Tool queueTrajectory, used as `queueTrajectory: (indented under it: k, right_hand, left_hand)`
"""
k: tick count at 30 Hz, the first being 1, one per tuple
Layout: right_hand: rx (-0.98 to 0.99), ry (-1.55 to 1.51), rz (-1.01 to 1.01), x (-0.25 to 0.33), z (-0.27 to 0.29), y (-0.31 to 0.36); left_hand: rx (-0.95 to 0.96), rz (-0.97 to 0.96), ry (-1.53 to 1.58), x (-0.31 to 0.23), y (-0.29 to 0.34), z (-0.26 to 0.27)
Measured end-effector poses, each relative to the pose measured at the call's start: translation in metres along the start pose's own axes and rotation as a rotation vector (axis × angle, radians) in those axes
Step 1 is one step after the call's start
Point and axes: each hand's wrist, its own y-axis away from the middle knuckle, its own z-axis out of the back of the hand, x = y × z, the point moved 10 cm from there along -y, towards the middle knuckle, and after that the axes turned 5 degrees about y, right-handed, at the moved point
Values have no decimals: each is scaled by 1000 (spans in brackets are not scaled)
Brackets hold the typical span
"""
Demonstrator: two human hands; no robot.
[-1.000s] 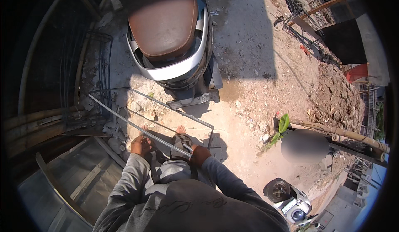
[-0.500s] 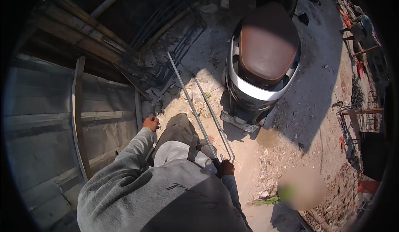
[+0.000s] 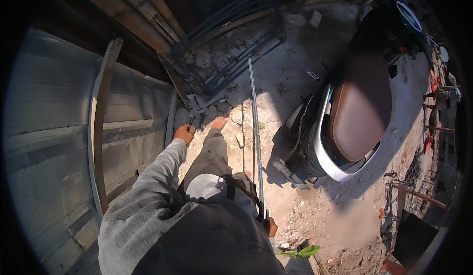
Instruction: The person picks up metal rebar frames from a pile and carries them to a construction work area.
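Observation:
My right hand [image 3: 271, 227] is closed round the near end of a bent steel rebar [image 3: 255, 122], low at my right side. The ribbed rod points ahead past my right leg. My left hand [image 3: 185, 133] hangs by the sheet-metal wall with its fingers loosely curled and a gap at the thumb; I see nothing in it. My bare left foot [image 3: 219, 122] is forward on the ground, close to broken rubble [image 3: 209, 110].
A parked scooter with a brown seat [image 3: 362, 107] stands ahead to the right. Bent steel bar frames [image 3: 241, 60] lean ahead. A metal-sheet wall [image 3: 130, 102] with a wooden post [image 3: 102, 122] runs along my left. Green leaves [image 3: 308, 251] lie at lower right.
The scooter has shifted right and nearer in the view, and my left foot has come into sight. The rebar has swung to point straighter ahead, still in my right hand.

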Motion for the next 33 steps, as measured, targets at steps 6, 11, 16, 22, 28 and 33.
queueTrajectory:
  k: [6, 11, 16, 22, 28, 33]
  right_hand:
    - [73, -57, -179, 44, -5, 20]
    - [119, -10, -335, 122, 5, 22]
    - [223, 119, -608, 150, -14, 15]
    - [325, 174, -717, 169, -32, 1]
    - [365, 172, -781, 179, -40, -10]
    - [390, 169, -808, 185, -42, -8]
  left_hand:
    - [72, -123, -116, -129, -99, 9]
    - [-67, -182, -493, -169, -247, 49]
    - [-87, -334, -651, -240, -345, 82]
    - [-182, -257, -640, -223, -424, 89]
    - [-96, -170, -696, -225, -439, 73]
    - [109, -256, -468, -240, -403, 15]
